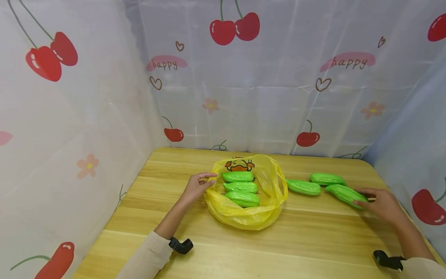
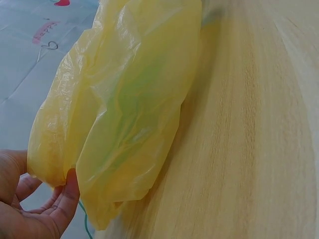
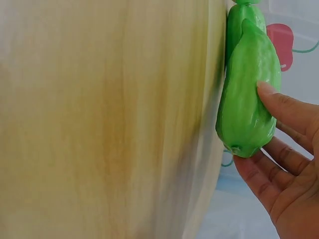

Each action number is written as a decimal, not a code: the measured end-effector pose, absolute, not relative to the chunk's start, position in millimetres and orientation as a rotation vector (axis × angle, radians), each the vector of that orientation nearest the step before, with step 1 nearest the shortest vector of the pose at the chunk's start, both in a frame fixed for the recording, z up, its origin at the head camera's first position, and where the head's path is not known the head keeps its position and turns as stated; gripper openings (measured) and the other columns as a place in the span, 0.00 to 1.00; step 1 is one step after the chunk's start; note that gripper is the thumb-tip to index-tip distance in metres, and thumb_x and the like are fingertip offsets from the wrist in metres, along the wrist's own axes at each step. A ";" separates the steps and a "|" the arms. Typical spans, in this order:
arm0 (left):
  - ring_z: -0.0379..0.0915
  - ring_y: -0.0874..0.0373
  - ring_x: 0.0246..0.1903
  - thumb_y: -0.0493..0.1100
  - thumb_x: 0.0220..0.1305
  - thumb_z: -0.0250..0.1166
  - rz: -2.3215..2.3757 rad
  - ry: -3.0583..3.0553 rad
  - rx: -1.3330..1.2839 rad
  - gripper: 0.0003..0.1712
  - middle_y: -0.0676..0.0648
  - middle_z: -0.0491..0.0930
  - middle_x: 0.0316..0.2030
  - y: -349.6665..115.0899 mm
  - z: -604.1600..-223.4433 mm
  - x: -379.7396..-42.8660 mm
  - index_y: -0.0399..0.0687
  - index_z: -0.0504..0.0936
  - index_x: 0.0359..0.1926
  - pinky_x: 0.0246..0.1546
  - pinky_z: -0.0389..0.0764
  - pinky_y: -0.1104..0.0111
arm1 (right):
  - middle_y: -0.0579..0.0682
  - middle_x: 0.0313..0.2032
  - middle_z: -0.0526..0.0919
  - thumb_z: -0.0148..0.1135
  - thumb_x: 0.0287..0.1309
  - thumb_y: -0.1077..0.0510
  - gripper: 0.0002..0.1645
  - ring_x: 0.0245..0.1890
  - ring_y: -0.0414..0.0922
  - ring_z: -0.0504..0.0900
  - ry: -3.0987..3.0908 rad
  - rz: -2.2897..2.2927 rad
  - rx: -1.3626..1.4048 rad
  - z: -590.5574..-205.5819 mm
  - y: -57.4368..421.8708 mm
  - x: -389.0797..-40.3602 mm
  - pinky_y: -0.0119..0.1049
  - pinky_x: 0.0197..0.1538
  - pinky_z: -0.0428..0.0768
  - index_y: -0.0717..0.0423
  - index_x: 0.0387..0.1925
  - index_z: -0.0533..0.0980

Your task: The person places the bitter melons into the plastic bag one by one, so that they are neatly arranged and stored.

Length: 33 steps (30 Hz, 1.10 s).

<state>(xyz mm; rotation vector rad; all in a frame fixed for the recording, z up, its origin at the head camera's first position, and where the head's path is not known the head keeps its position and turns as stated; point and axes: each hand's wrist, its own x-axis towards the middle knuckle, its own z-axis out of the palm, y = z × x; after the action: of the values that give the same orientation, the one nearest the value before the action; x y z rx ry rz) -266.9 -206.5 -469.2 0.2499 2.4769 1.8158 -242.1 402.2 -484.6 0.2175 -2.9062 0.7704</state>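
Note:
A yellow plastic bag [image 1: 249,217] with a duck print lies spread open on the table, holding three bright green bitter melons [image 1: 240,176] side by side. My left hand [image 1: 198,188] pinches the bag's left rim; in the left wrist view the thin yellow plastic [image 2: 134,99] passes between its thumb and fingers. To the right of the bag, my right hand [image 1: 379,203] grips the near end of another bitter melon [image 1: 345,193], thumb on one side and fingers on the other. In the right wrist view that ridged melon [image 3: 249,94] appears close to the tabletop.
Two more bitter melons, one [image 1: 304,187] near the bag's right rim and one [image 1: 327,179] behind the held melon, lie on the wooden table [image 1: 251,252]. Cherry-printed curtains [image 1: 265,93] hang along the table's back and sides.

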 end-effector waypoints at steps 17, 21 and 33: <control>0.64 0.58 0.23 0.43 0.68 0.69 1.899 2.477 0.209 0.15 0.47 0.81 0.57 -209.3 -490.9 -278.8 0.50 0.87 0.54 0.23 0.66 0.71 | 0.72 0.52 0.81 0.76 0.57 0.50 0.33 0.37 0.15 0.67 -2.830 0.847 0.193 -469.6 384.1 -226.4 0.27 0.31 0.80 0.70 0.56 0.79; 0.63 0.58 0.23 0.43 0.68 0.69 1.890 2.474 0.212 0.16 0.47 0.80 0.58 -209.8 -491.6 -276.9 0.47 0.87 0.55 0.24 0.67 0.71 | 0.72 0.52 0.81 0.75 0.59 0.48 0.34 0.38 0.33 0.83 -2.826 0.889 0.156 -465.6 373.3 -218.7 0.30 0.30 0.80 0.70 0.57 0.79; 0.63 0.60 0.22 0.38 0.70 0.66 1.856 2.462 0.224 0.19 0.38 0.76 0.63 -206.5 -476.9 -270.9 0.36 0.82 0.60 0.24 0.67 0.72 | 0.71 0.56 0.79 0.74 0.59 0.44 0.38 0.35 0.18 0.71 -2.772 0.987 0.069 -440.2 334.1 -201.7 0.29 0.31 0.80 0.67 0.61 0.77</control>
<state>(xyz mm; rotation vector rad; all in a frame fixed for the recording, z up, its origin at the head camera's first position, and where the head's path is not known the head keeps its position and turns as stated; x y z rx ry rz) -270.9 -206.5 -476.9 0.2240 2.4625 1.8561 -201.7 334.1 -440.2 0.0691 -2.7719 0.9873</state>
